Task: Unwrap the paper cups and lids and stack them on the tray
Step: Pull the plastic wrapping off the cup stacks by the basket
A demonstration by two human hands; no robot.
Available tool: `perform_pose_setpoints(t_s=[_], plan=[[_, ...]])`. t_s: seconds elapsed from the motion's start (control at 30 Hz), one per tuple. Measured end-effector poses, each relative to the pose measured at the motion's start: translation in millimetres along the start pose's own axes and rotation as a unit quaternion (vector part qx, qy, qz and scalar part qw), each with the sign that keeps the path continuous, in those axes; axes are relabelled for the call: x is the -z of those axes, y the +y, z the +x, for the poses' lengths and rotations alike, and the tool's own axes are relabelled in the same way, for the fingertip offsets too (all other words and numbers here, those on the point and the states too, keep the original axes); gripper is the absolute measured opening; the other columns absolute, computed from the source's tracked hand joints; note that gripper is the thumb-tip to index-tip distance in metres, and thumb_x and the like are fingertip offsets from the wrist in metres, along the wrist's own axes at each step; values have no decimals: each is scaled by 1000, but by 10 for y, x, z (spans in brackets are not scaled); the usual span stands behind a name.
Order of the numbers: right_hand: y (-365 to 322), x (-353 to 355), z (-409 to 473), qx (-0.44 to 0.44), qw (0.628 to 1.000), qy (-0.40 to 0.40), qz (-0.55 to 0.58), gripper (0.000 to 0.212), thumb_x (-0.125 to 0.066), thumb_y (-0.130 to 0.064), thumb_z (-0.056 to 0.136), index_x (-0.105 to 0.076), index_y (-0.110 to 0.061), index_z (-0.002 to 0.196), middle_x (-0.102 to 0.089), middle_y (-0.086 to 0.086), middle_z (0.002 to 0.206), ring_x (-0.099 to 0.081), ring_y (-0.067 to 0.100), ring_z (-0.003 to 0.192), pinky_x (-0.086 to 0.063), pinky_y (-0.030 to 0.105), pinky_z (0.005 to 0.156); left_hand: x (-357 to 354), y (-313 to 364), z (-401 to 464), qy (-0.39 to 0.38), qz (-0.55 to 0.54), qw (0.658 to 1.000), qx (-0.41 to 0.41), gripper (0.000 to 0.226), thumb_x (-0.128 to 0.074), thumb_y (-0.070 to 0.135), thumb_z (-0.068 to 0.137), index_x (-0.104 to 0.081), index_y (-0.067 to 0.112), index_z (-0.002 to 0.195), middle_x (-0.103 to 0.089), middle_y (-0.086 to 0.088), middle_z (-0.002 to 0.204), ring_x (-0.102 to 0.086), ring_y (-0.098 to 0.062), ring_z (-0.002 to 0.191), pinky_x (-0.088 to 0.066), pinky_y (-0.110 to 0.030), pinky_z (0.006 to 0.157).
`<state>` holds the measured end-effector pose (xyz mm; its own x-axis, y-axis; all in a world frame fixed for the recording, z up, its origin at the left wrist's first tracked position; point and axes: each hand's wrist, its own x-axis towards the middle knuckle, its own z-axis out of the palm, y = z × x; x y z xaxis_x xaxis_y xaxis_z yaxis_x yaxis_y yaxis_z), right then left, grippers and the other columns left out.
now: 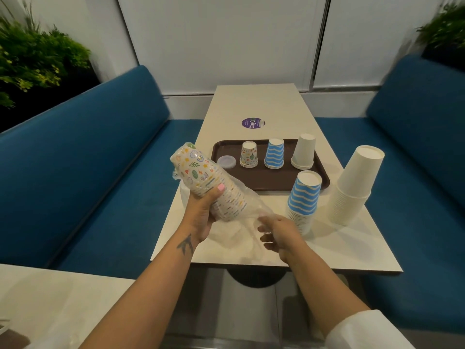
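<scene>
From the head camera, the brown tray (271,183) sits near the middle of the pale surface (264,104) and serves as the landmark here. On the tray, from its left end to its right, stand a clear plastic lid (226,162), a short stack of patterned cups (249,155) upside down, a short stack of blue-and-white striped cups (274,154) upside down, and a short stack of plain white cups (303,152) upside down at the right edge.

Just off the tray's near right corner a taller stack of striped cups (303,200) stands upside down on the surface, and further right of it a tall stack of larger white cups (353,185) leans a little. Beyond the tray's far edge a round purple sticker (252,123) lies on the surface.

Near the tray's near left corner, the left hand (203,212) grips a long sleeve of patterned cups (206,180), fingers and thumb curled round it, holding it tilted above the surface with its closed end up and to the left. Clear plastic wrap (254,212) trails loose from the sleeve's lower end. The right hand (279,233), nearer the camera than the tray, has its fingers curled into that loose wrap; the wrap is blurred here, so the exact grip is hard to read.

Blue bench seats (100,152) flank the surface on both sides.
</scene>
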<state>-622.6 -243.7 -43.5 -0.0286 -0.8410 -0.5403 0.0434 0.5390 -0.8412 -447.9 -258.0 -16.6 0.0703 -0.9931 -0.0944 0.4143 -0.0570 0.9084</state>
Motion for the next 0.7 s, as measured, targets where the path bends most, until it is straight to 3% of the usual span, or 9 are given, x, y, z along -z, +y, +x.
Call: perform_pose_setpoints(t_s=[0.1,0.2,0.3,0.37,0.47,0.57,0.63,0.7], plan=[[-2,5,-11,64,994,78,49,12,-67,-21,88,-58,-13,85,-63,6,84,-54,16,67,-43,29,63,48,37,4,39,-20,999,-28,68,-75,24,63,-49,28,126,-61,-2,120,-57,-23,115,-56,-51,81],[13,10,-25,38,976,131,168,19,-65,-29,90,-55,-15,81,-59,3,77,-50,14,63,-38,27,59,59,68,0,78,-40,995,-45,70,-71,24,67,-44,28,131,-58,-2,124,-56,-23,116,-53,-54,86],[69,-36,-47,-42,940,84,328,37,-48,-46,96,-51,-12,81,-60,6,78,-56,18,65,-43,29,59,16,75,-4,96,-49,993,-54,70,-74,22,68,-43,29,130,-58,0,123,-56,-22,115,-54,-49,80],[95,-73,-54,-64,913,41,401,45,-40,-49,98,-54,-8,88,-62,11,92,-60,24,78,-48,36,72,-22,63,-16,108,-67,991,-50,69,-77,21,70,-42,29,129,-57,-1,122,-55,-24,116,-54,-47,79],[78,-133,-95,-50,933,-21,356,35,-53,-44,93,-56,-10,100,-61,8,98,-60,24,88,-44,40,85,-62,41,-22,107,-79,990,-41,64,-76,21,68,-44,31,123,-57,-3,121,-56,-25,115,-54,-49,81],[59,-190,-105,6,974,-28,224,14,-62,-26,90,-55,-16,82,-57,1,73,-59,16,71,-41,34,77,-46,36,-10,119,-66,990,-39,54,-71,16,80,-43,31,124,-56,-2,120,-55,-24,115,-50,-55,90],[56,-173,-89,49,971,-14,232,15,-60,-19,91,-55,-16,77,-56,-1,67,-58,15,70,-40,32,76,-15,47,11,141,-60,987,-42,49,-67,15,86,-42,30,125,-57,0,119,-55,-21,113,-51,-53,86],[46,-131,-114,72,950,-54,299,12,-59,-12,87,-59,-14,76,-63,1,70,-60,18,78,-43,31,79,-11,56,19,158,-63,985,-40,49,-67,15,87,-42,28,127,-57,0,117,-56,-20,110,-51,-54,86]])
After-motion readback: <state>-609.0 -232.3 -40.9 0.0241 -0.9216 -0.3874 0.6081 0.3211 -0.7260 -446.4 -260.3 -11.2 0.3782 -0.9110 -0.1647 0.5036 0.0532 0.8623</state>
